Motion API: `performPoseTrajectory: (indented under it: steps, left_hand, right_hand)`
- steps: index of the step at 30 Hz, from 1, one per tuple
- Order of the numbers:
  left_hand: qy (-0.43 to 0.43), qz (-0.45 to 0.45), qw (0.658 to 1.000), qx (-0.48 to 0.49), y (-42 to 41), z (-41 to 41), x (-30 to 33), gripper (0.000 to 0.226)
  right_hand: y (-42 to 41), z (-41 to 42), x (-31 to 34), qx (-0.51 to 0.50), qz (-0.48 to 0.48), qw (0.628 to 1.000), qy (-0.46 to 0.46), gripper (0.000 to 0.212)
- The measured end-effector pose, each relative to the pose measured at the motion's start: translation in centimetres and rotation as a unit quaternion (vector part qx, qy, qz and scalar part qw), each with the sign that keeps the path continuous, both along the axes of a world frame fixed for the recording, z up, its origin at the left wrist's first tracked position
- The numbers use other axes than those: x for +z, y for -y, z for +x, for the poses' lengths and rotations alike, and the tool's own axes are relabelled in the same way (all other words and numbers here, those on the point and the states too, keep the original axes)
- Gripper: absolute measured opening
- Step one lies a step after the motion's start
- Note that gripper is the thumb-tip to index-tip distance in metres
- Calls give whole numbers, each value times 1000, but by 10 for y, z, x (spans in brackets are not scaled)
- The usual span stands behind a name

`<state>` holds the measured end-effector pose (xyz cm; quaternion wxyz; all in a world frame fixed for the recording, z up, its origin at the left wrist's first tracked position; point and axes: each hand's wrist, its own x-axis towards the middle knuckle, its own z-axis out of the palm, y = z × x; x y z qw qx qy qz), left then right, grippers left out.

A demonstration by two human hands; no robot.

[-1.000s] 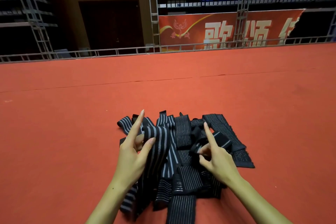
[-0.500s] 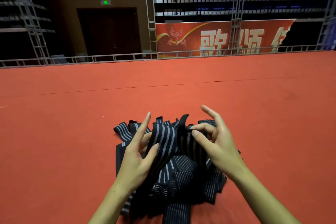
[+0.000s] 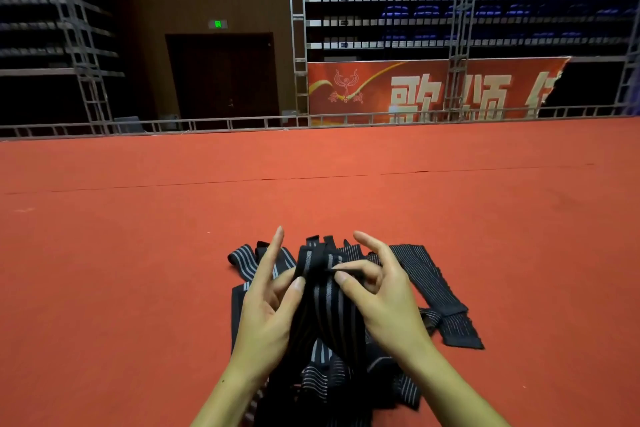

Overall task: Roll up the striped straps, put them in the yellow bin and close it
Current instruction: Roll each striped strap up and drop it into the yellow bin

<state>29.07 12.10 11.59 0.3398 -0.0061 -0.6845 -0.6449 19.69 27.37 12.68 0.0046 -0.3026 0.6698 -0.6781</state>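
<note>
Now closer together than before, left hand [image 3: 268, 319] and right hand [image 3: 384, 295] pinching one strap [image 3: 329, 302] at lower centre, forefingers straight — heap of straps [image 3: 429, 282] beneath, too tangled to count

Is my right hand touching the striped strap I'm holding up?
Touching. The head view shows the right hand pinching the top end of the raised striped strap between thumb and fingertips.
</note>
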Motion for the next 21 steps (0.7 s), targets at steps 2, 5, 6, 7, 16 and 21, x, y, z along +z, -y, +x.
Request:
performPoseTrajectory:
  steps: [2,5,6,7,16,21]
  left_hand:
    - [7,4,1000,-9,-1,1,0,76]
    - [17,32,999,-35,-1,1,-2,75]
    - [16,46,998,-42,-1,1,-2,74]
    - [10,56,997,-44,-3,1,0,72]
    - [-60,45,996,43,-9,-2,30,85]
    - [-83,-35,996,26,-4,3,44,79]
  right_hand:
    - [3,3,4,15,-36,998,39,57]
    - [10,4,11,18,-87,993,81,51]
    - [12,3,13,8,-96,992,84,50]
    - [15,2,13,-4,-104,991,83,49]
    - [21,5,23,-118,-36,991,-52,65]
    - [11,9,34,28,-39,997,-67,80]
